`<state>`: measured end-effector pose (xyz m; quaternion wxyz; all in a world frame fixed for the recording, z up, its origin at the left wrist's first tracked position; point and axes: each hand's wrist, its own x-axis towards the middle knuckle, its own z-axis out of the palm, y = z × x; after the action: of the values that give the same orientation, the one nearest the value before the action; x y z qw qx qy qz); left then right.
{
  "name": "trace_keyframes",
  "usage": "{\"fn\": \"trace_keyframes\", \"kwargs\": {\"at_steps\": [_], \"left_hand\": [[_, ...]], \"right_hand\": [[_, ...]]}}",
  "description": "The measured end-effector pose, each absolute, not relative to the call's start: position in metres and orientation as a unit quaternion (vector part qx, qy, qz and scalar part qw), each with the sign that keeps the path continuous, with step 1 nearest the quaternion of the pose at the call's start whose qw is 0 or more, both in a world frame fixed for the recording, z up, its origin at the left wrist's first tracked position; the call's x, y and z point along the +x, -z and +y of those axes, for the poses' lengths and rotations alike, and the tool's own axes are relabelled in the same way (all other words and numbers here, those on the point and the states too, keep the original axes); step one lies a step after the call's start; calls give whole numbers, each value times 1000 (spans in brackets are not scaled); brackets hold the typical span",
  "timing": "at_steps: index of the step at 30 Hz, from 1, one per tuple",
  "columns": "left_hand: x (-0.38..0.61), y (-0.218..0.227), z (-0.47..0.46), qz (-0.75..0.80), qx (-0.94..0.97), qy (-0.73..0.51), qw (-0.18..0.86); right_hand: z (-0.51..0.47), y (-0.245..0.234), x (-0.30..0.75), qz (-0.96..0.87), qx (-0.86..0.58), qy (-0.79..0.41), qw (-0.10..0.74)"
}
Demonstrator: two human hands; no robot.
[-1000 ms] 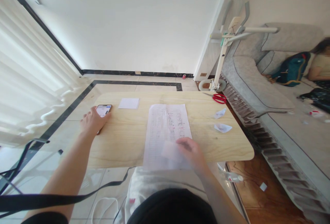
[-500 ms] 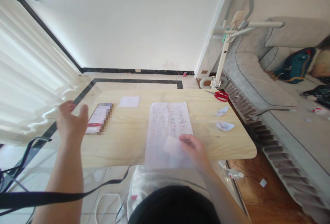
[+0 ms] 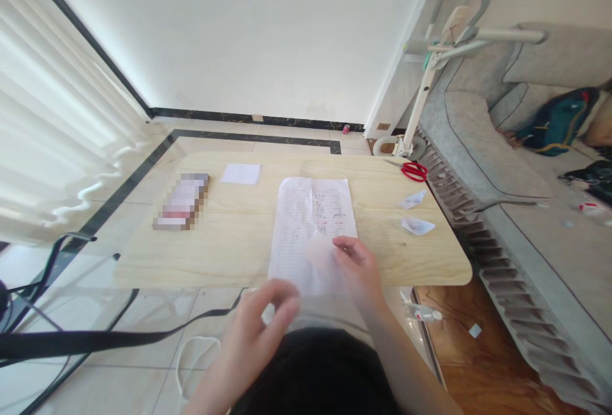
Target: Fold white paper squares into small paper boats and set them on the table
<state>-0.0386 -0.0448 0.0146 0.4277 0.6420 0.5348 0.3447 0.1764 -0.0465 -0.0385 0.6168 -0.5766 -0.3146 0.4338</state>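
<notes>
1 sheet, lengthwise away, under right hand

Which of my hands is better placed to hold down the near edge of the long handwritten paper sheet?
Left, probably. The left hand is free and hovers at the near edge of the long handwritten paper sheet, while the right hand pinches the small translucent white slip on it.

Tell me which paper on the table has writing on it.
The large middle sheet under the right hand; the small far sheet and the two folded pieces look blank.
</notes>
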Motion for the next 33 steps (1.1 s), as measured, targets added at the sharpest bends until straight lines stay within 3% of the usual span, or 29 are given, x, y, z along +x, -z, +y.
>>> {"fn": "trace_keyframes", "kwargs": {"at_steps": [6,15,19,33], "left_hand": [[18,-5,-38,505,573,-352,541],[17,-3,-27,511,576,-321,551],[20,2,-23,492,606,-293,552],[32,32,1,485,574,-392,531]], "right_hand": [[-57,27,170,-314,-574,-422,627],[-64,18,170,-411,-543,-494,541],[-53,17,176,-429,-573,-473,514],[-25,43,174,-392,-571,-429,579]]}}
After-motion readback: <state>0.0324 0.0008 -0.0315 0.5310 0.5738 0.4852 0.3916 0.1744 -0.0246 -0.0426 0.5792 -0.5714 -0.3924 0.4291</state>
